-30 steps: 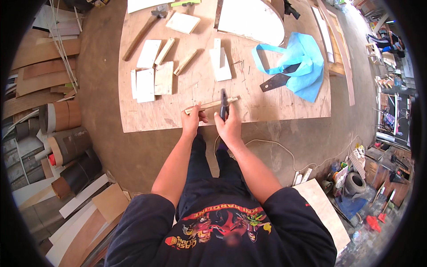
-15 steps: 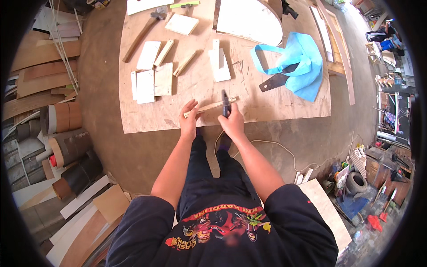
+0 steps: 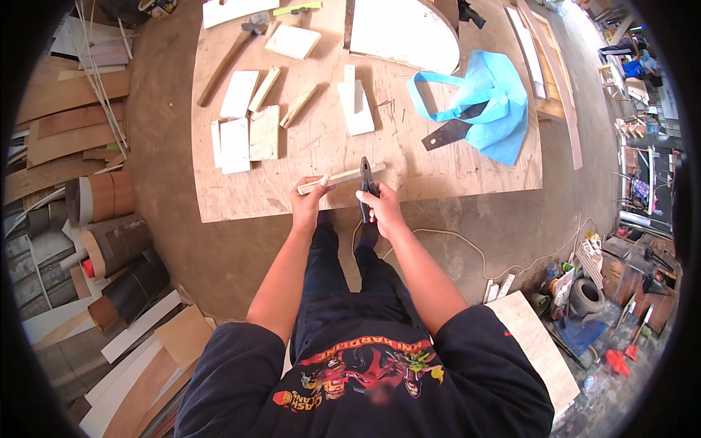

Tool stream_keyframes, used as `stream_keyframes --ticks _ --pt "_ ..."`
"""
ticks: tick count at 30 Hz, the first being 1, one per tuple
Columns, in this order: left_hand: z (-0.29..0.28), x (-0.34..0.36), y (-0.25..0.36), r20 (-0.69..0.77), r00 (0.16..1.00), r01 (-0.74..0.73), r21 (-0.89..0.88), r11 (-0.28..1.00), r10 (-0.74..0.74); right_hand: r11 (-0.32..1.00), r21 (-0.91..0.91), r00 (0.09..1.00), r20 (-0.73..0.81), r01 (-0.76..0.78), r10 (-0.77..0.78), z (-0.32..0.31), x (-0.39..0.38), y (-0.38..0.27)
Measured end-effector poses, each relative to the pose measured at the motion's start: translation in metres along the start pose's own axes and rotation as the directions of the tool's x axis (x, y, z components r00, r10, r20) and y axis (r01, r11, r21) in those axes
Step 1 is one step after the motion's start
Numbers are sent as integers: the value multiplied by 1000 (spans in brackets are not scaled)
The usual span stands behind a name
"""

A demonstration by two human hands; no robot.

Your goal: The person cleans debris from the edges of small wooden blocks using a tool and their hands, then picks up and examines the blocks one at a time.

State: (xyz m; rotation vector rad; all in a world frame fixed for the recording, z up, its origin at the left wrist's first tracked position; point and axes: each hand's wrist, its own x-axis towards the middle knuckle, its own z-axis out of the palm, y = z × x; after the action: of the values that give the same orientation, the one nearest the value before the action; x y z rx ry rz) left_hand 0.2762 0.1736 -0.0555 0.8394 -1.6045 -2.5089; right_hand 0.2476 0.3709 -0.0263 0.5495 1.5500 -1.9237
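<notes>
At the near edge of the plywood work top, my left hand is closed on the left end of a thin wooden strip, which slopes up to the right. My right hand is closed on dark pliers, their jaws pointing away from me over the strip; whether they grip it I cannot tell. Beyond my hands lie cut wood blocks, short sticks, a hammer, and a blue cloth bag partly over a dark saw.
A large white board lies at the back. Stacked sheets and rolls line the left floor. A cable runs across the floor at right, near a cluttered pile. Another person is at the far upper right.
My right hand has drawn slightly toward me and the pliers have turned more upright. My left fingers lifted briefly and are now closed round the strip again. The work top appears slightly shifted in view.
</notes>
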Motion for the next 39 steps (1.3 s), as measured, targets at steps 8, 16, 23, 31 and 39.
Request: stream_keyframes --ticks 8,16,23,31,39 --pt "13 7 3 -195 979 78 83 994 -61 985 -155 977 185 -81 109 -11 -6 -5" --pt "35 26 -1 -235 953 -28 561 827 192 961 -275 965 245 -20 90 -15 -13 5" --pt "43 47 7 -197 968 235 479 846 -158 934 -356 961 260 2 97 -15 -19 -4" --pt "41 59 -1 -69 990 142 601 786 -126 886 -458 928 354 68 112 -16 -20 -12" --pt "59 48 14 -24 978 182 570 801 -205 727 -627 941 330 280 -78 -22 -1 9"
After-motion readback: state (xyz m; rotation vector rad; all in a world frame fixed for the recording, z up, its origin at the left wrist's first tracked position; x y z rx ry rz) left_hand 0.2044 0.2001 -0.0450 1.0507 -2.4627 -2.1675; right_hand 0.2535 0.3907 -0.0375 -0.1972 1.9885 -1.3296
